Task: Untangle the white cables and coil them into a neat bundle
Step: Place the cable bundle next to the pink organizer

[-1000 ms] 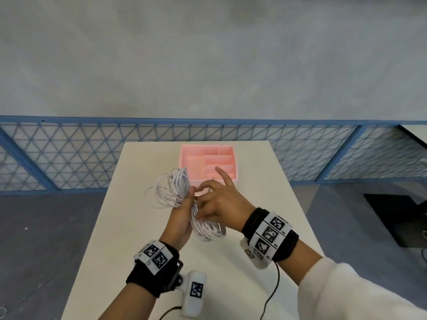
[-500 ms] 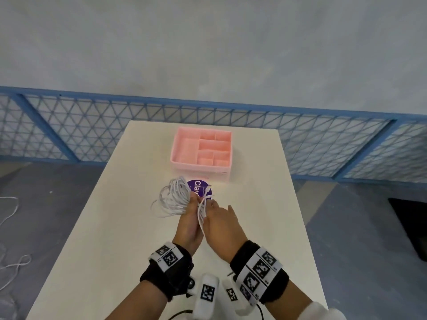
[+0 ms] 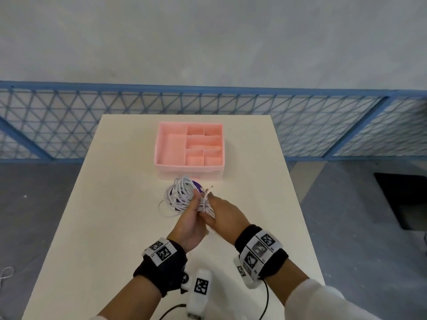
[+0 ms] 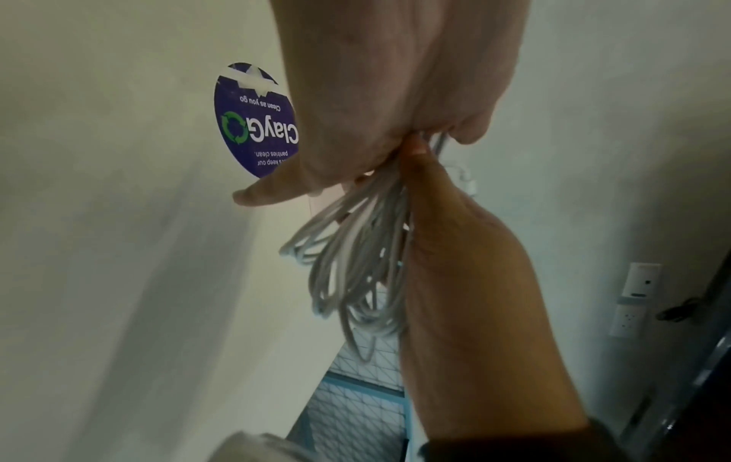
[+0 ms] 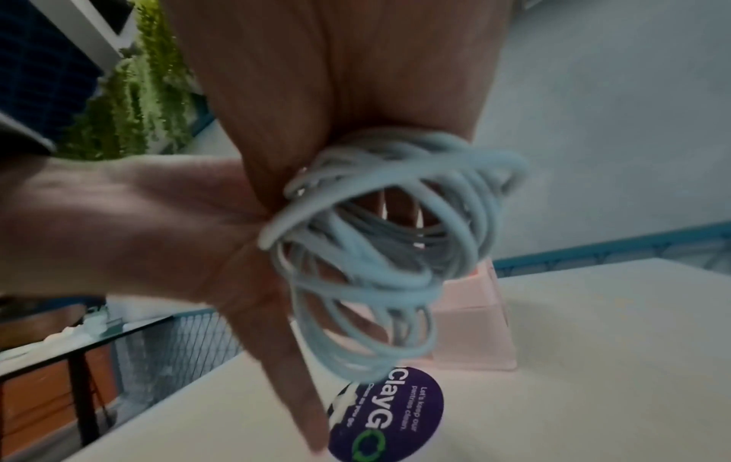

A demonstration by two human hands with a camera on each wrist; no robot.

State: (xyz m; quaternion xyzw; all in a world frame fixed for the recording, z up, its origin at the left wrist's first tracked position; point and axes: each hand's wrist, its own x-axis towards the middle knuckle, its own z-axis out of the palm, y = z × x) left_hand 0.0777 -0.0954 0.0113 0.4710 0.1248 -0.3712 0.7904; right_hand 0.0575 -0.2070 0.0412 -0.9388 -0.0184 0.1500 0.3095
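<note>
Fingers of both my hands clamped together on one bunch of white cables [image 3: 184, 197], held above the table.

My left hand [image 3: 190, 221] curls round the bunch at its middle, and my right hand [image 3: 225, 217] pinches the same strands from the other side, the two hands touching. Loops fan out to the left and hang free below the grip; one plug end [image 3: 209, 188] sticks up past my fingertips. Under the loops a round purple sticker [image 5: 389, 415] lies on the cream table [image 3: 111, 227], just in front of a pink divided tray [image 3: 189, 174].
</note>
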